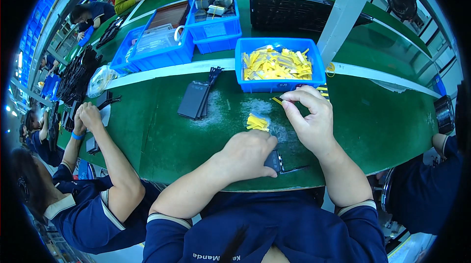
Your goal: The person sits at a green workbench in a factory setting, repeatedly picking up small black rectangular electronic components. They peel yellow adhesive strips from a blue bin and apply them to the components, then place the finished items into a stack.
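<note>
My left hand (249, 155) is closed over a flat black pack (274, 161) with a short dark lead, near the table's front edge; the hand hides most of the pack. Between thumb and index finger, my right hand (311, 118) pinches a thin yellow-and-dark strip (277, 100). A small pile of yellow strips (257, 122) lies just beyond my left knuckles. Past my right fingers stands a blue bin (274, 85) heaped with yellow pieces (277, 64). Left of it lies a stack of flat black packs (194, 100) with leads bundled at the far end.
On the left, a co-worker's hands (87, 117) work over similar black pieces. Blue bins (164, 54) stand behind a pale divider strip (171, 71). A grey post (347, 10) rises beside the yellow-filled bin. Behind it rests a large black panel (289, 13).
</note>
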`<control>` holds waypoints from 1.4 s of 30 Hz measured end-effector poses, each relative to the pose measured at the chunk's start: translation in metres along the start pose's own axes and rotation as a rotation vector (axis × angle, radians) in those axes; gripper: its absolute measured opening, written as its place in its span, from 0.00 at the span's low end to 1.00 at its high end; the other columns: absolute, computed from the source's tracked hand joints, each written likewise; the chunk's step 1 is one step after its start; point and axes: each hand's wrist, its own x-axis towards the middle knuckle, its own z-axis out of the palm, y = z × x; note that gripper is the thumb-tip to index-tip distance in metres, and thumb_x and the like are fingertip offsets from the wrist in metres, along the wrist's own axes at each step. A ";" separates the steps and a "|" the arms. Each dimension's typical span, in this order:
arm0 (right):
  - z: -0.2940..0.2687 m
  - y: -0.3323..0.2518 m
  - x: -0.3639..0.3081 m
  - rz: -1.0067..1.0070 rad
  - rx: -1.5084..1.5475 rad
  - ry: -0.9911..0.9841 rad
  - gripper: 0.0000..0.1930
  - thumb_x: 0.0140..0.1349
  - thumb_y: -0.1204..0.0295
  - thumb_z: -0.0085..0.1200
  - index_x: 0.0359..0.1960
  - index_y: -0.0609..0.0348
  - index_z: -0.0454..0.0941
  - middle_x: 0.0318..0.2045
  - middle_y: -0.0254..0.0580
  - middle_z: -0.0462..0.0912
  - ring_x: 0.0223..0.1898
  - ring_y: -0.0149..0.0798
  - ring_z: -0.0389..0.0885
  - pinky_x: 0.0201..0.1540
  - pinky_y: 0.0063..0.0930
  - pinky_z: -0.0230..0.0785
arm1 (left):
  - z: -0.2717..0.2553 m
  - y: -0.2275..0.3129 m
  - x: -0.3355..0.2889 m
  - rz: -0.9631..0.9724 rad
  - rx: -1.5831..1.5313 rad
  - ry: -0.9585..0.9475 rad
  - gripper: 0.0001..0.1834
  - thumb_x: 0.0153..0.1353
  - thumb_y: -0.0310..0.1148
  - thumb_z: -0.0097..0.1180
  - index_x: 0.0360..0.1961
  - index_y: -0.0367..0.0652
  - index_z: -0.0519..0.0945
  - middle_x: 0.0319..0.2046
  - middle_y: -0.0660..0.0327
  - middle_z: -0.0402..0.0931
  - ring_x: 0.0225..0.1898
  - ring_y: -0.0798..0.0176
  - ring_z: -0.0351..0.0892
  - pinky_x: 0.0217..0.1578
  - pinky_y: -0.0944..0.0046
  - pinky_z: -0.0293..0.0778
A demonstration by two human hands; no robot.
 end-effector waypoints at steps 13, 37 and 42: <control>0.000 0.000 0.000 -0.020 0.039 -0.065 0.04 0.49 0.77 0.60 0.28 0.62 0.82 0.25 0.42 0.80 0.32 0.39 0.79 0.52 0.39 0.65 | -0.010 -0.023 0.009 -0.225 -0.860 0.324 0.09 0.62 0.26 0.52 0.43 0.37 0.73 0.32 0.67 0.75 0.33 0.78 0.70 0.34 0.74 0.68; 0.008 -0.003 -0.005 -0.148 -0.191 -0.048 0.06 0.42 0.76 0.63 0.25 0.59 0.81 0.24 0.41 0.78 0.35 0.43 0.78 0.58 0.51 0.59 | -0.009 -0.018 0.008 -0.239 -0.869 0.392 0.12 0.62 0.28 0.53 0.46 0.36 0.71 0.33 0.66 0.75 0.32 0.78 0.69 0.33 0.75 0.67; 0.009 -0.004 -0.006 -0.200 -0.254 -0.068 0.07 0.41 0.76 0.63 0.24 0.58 0.79 0.28 0.40 0.77 0.39 0.44 0.76 0.58 0.52 0.59 | -0.008 -0.016 0.007 -0.143 -0.643 0.429 0.13 0.62 0.27 0.53 0.46 0.35 0.71 0.33 0.66 0.75 0.31 0.77 0.69 0.32 0.74 0.67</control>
